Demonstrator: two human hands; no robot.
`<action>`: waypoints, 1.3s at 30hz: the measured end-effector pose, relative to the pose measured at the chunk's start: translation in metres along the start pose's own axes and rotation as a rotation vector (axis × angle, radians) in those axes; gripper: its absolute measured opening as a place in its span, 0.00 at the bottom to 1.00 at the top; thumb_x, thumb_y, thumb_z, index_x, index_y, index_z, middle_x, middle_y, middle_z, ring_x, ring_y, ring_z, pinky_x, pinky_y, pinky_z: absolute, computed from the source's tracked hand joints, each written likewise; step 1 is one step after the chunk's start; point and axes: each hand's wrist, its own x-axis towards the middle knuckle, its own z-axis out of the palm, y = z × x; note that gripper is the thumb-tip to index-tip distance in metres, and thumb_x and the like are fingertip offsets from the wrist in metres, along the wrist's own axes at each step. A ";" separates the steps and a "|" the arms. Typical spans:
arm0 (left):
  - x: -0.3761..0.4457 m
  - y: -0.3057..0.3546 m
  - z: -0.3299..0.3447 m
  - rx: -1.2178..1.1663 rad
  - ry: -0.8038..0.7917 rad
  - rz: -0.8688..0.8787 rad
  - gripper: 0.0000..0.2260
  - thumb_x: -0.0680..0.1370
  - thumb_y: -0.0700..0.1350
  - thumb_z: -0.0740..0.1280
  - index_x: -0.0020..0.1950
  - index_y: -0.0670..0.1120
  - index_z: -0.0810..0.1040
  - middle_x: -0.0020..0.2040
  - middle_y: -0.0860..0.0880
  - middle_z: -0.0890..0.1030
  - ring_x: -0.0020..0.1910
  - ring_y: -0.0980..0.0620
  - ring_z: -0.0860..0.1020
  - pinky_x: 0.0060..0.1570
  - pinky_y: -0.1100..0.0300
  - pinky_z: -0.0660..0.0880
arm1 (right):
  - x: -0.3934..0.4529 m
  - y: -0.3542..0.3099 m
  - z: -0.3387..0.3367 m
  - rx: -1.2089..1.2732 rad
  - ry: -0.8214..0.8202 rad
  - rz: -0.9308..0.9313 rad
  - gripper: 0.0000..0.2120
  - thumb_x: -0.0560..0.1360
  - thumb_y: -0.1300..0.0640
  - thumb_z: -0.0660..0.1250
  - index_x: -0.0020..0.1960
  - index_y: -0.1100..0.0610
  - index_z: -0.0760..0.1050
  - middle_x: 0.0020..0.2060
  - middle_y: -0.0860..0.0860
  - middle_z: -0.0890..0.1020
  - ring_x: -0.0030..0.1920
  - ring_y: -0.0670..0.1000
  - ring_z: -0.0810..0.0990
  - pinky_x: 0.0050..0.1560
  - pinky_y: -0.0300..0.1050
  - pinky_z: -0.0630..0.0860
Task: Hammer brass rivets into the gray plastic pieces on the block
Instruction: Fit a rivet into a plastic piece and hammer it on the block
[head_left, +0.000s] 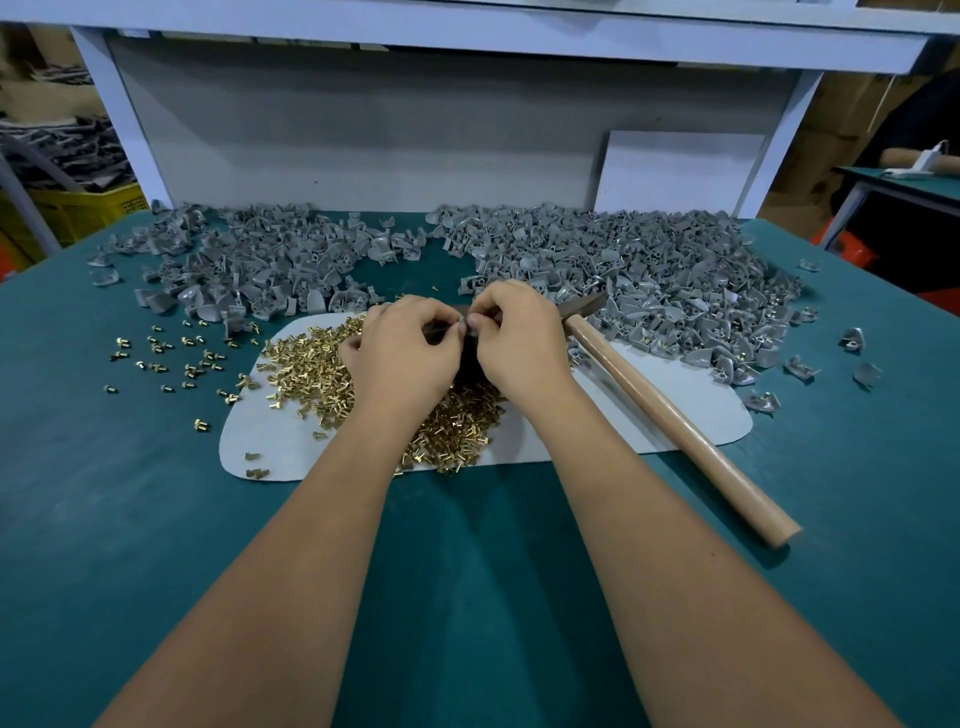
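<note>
Both hands, the left hand (402, 348) and right hand (514, 338), are pinching something small over the dark block (470, 358), the hammer (670, 415) lying idle; big heaps of gray pieces (649, 270) and rivets (311, 364) are suggesting much work remains.

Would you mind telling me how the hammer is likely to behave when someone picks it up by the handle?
The hammer probably feels head-heavy, given its metal head on a long wooden handle. The rounded, smooth handle may roll slightly or slip. It looks rigid.
</note>
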 end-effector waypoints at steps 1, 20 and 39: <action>-0.001 0.000 0.000 -0.002 -0.001 0.001 0.05 0.77 0.53 0.66 0.42 0.62 0.75 0.47 0.62 0.74 0.62 0.52 0.69 0.53 0.52 0.55 | 0.000 0.000 0.000 0.003 0.003 0.009 0.07 0.75 0.62 0.67 0.39 0.54 0.75 0.44 0.46 0.74 0.51 0.49 0.75 0.49 0.42 0.69; 0.003 -0.002 -0.002 -0.037 -0.080 -0.013 0.04 0.78 0.54 0.67 0.43 0.61 0.76 0.51 0.64 0.72 0.65 0.50 0.66 0.60 0.48 0.57 | -0.030 0.037 -0.060 -0.713 -0.049 0.385 0.16 0.77 0.53 0.61 0.60 0.61 0.75 0.57 0.59 0.77 0.59 0.60 0.74 0.51 0.49 0.72; -0.001 0.000 0.001 -0.056 -0.022 -0.040 0.06 0.77 0.54 0.69 0.40 0.63 0.77 0.50 0.65 0.73 0.66 0.50 0.66 0.60 0.47 0.57 | -0.042 -0.010 -0.081 -0.362 -0.002 0.153 0.18 0.79 0.50 0.61 0.67 0.34 0.68 0.51 0.45 0.82 0.49 0.56 0.80 0.38 0.44 0.66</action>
